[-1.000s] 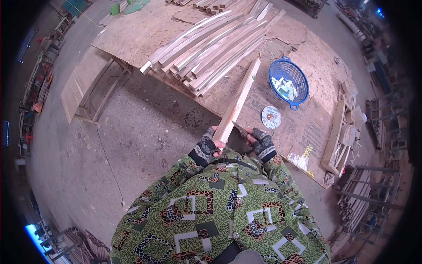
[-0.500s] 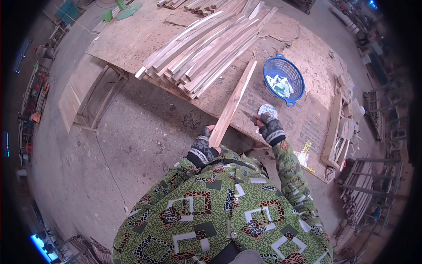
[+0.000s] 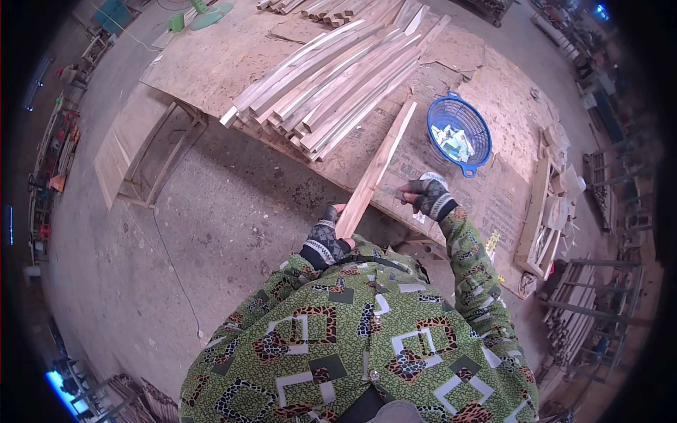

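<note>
My left hand (image 3: 326, 237), in a patterned fingerless glove, grips the near end of a long wooden strip (image 3: 376, 169) that slants up the worktable. My right hand (image 3: 427, 197), gloved the same way, pinches a small, thin object just right of the strip; it is too blurred to name. A round printed abrasive disc (image 3: 431, 176) lies under and behind my right hand, mostly hidden. A blue plastic basket (image 3: 459, 113) with pale scraps (image 3: 451, 144) stands beyond that hand. Several loose strips (image 3: 331, 84) lie bundled on the table beyond my left hand.
The plywood worktable (image 3: 493, 84) has a wooden crate (image 3: 533, 218) at its right edge. A low slanted board on a frame (image 3: 123, 141) stands left. A green fan (image 3: 204, 14) is at the back left, a metal rack of strips (image 3: 575, 317) at right, a cable (image 3: 169, 261) on the floor.
Since a second ago my right hand has moved up and right from the strip, over the disc. The strip has turned to show another face, still in my left hand, and shifted slightly left.
</note>
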`<state>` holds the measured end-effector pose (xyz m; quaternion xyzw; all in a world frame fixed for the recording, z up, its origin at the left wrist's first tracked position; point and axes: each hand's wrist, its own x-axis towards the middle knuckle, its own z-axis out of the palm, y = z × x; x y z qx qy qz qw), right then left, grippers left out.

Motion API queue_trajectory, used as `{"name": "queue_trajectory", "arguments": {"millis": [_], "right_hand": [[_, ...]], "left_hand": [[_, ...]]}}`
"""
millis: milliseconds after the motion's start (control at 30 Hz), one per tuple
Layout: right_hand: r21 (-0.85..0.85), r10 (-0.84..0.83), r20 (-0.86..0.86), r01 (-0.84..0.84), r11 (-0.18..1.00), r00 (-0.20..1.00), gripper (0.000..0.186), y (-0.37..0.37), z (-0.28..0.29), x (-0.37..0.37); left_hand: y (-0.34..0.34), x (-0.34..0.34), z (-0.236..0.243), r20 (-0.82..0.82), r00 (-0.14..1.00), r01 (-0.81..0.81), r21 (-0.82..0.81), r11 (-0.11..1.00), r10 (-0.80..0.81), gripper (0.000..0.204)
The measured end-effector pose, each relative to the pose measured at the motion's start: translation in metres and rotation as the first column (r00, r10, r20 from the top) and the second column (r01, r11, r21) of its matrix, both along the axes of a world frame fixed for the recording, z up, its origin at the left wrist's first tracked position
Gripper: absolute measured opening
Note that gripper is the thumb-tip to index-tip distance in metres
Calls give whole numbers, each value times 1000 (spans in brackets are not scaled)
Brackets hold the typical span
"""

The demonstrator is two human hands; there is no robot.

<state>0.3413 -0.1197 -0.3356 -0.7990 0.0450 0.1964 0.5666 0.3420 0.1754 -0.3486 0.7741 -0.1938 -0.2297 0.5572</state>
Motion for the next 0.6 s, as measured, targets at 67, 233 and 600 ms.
{"name": "queue_trajectory", "arguments": {"millis": [67, 233, 600], "right_hand": [[68, -89, 11, 88, 994, 996, 22, -6, 7, -6], [57, -315, 12, 314, 948, 949, 21, -45, -26, -45], [-627, -222, 295, 363, 689, 929, 29, -124, -123, -122]], "left_hand": [[3, 1, 0, -48, 999, -14, -6, 1000, 14, 68], [2, 5, -20, -88, 996, -37, -50, 998, 33, 67], [-9, 30, -74, -710, 653, -354, -593, 723, -262, 84]]}}
